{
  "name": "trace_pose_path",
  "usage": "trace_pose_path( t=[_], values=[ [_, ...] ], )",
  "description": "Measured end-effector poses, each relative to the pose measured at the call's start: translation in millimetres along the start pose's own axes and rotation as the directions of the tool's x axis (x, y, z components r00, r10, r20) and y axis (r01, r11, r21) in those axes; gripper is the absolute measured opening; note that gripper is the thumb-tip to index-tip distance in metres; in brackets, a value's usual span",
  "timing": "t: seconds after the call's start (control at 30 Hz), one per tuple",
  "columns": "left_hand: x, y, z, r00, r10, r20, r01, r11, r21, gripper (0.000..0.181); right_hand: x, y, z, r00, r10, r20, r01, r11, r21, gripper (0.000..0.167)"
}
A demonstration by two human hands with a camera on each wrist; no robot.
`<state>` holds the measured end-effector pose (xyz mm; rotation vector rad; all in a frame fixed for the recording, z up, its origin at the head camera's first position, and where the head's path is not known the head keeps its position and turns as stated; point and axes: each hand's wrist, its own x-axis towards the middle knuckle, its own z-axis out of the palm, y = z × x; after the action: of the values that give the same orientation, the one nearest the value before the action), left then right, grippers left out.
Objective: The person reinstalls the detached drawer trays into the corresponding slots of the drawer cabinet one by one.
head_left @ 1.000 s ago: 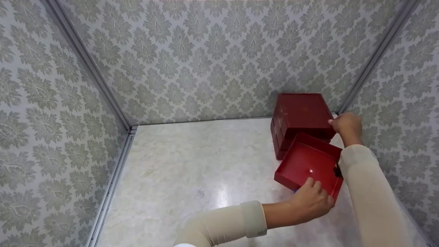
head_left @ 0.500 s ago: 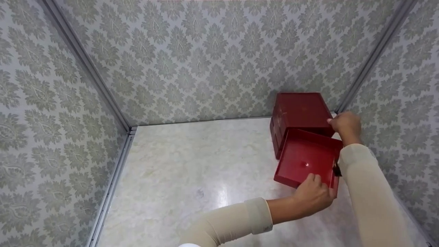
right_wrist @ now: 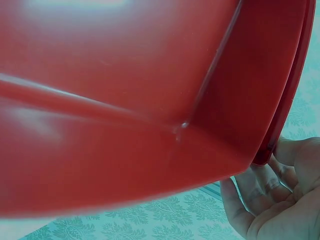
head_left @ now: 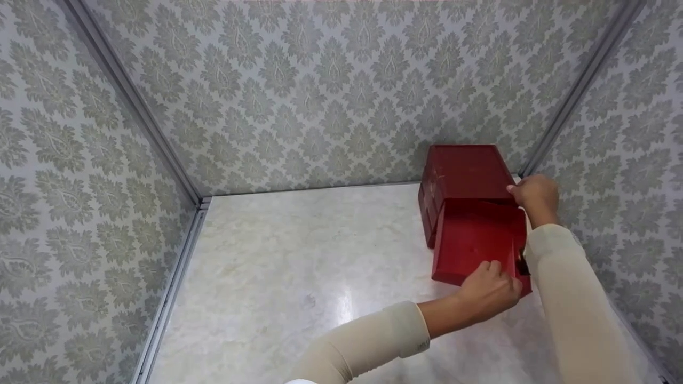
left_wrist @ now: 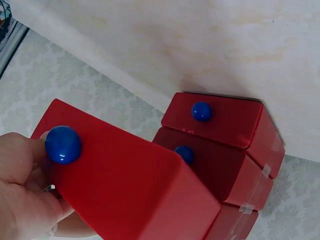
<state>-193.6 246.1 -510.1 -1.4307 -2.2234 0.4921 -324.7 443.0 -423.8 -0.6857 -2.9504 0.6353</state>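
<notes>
In the head view my left hand [head_left: 491, 290] grips the front wall of a red drawer [head_left: 475, 240]. The drawer's far end is at the opening under the top of a dark red drawer cabinet [head_left: 469, 170], and its front end tilts downward. Seen from the left wrist, the drawer's front carries a blue knob [left_wrist: 63, 144], with my thumb and fingers around the edge beside it. My right hand [head_left: 536, 194] holds the cabinet's right front edge. The right wrist view shows the drawer's bare inside, with right-hand fingers [right_wrist: 272, 187] at the cabinet edge.
Below the opening, the cabinet has lower drawers [left_wrist: 215, 120] with blue knobs and strips of clear tape on the side. It stands on a pale marbled table [head_left: 299, 256] near patterned back [head_left: 320, 96] and right walls [head_left: 635, 176].
My left hand has turned the drawer straighter and moved its far end up to the cabinet's opening. My right hand has kept its hold on the cabinet edge.
</notes>
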Motion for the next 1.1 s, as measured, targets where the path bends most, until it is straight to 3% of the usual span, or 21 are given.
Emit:
trace_pose_path(
  t=[0.2,0.37,0.53,0.73,0.93,1.1],
  values=[
    [10.1,-4.7,5.6,0.993,-0.092,-0.069,0.091,0.996,-0.024,0.018,-0.9,-1,1,1.0,0.004,-0.006,-0.004,1.0,0.015,0.046],
    [17.4,-7.1,13.6,0.975,-0.173,-0.138,0.166,0.984,-0.063,0.022,-1.1,-1,0,1.0,-0.017,-0.017,0.016,1.0,-0.008,0.044],
    [24.1,-9.3,18.9,0.959,-0.26,-0.108,0.249,0.963,-0.107,0.021,0.2,1,-1,0.999,-0.035,-0.028,0.034,0.999,-0.014,0.044],
    [30.3,-8.8,19.9,0.959,-0.269,-0.084,0.256,0.957,-0.139,0.023,1.5,3,-3,0.998,-0.057,-0.014,0.056,0.996,-0.065,0.045],
    [36.3,-11.6,22.8,0.942,-0.295,-0.157,0.277,0.952,-0.127,0.03,0.9,0,-5,0.997,-0.082,0.008,0.082,0.99,-0.119,0.045],
    [41.7,-16.2,24.6,0.927,-0.316,-0.201,0.302,0.948,-0.099,0.028,-1.1,-2,-4,0.997,-0.075,-0.008,0.074,0.992,-0.104,0.042]
  ],
)
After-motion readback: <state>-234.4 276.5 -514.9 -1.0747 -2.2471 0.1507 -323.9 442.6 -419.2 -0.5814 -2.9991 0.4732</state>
